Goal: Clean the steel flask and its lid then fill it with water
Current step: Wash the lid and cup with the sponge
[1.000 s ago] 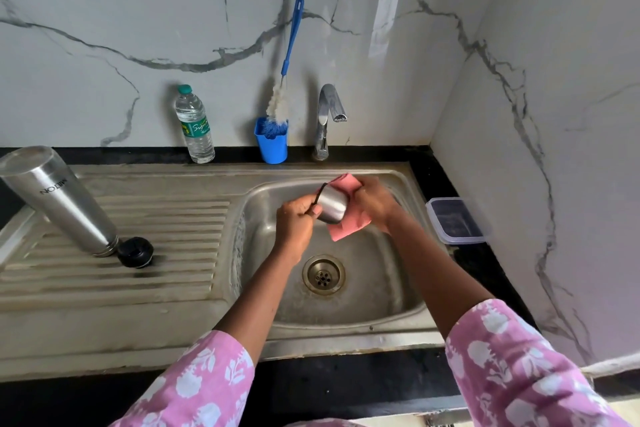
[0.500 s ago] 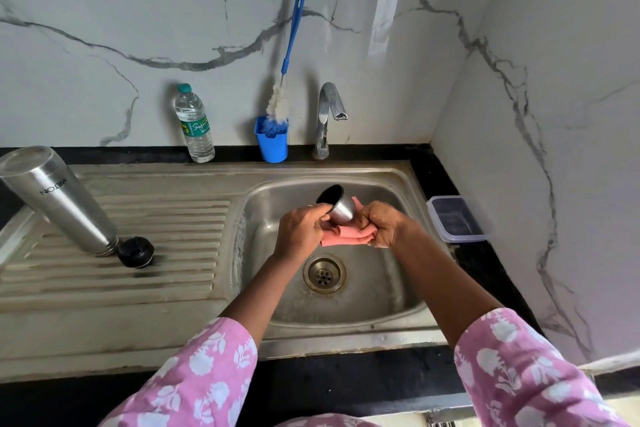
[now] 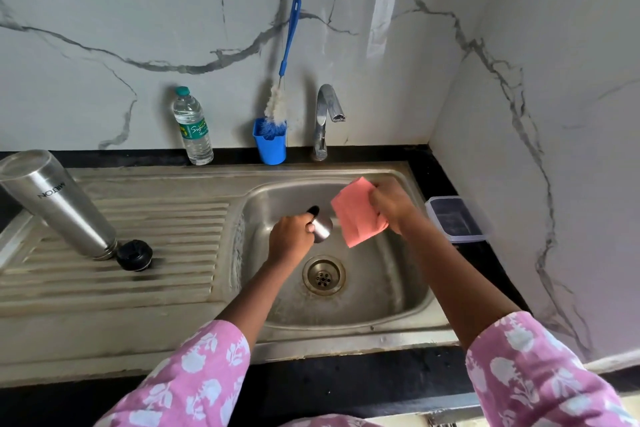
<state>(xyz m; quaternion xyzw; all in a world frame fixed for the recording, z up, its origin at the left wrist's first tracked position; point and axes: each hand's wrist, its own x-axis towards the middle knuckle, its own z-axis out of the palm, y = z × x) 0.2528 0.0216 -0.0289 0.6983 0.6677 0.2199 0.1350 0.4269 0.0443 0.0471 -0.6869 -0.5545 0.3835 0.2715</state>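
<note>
Blue plastic cup [image 3: 270, 150] holds blue-handled brush [image 3: 276, 104] | left hand [image 3: 289, 240] grips round steel lid [image 3: 323, 226], right hand [image 3: 392, 205] clutches pink cloth [image 3: 355, 216] | steel sink [image 3: 346, 340]

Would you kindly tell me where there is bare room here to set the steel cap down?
The ribbed drainboard is bare in front of the steel flask and black stopper. The basin floor around the drain is free too. Crowded: the back ledge with water bottle, brush holder and tap.
</note>
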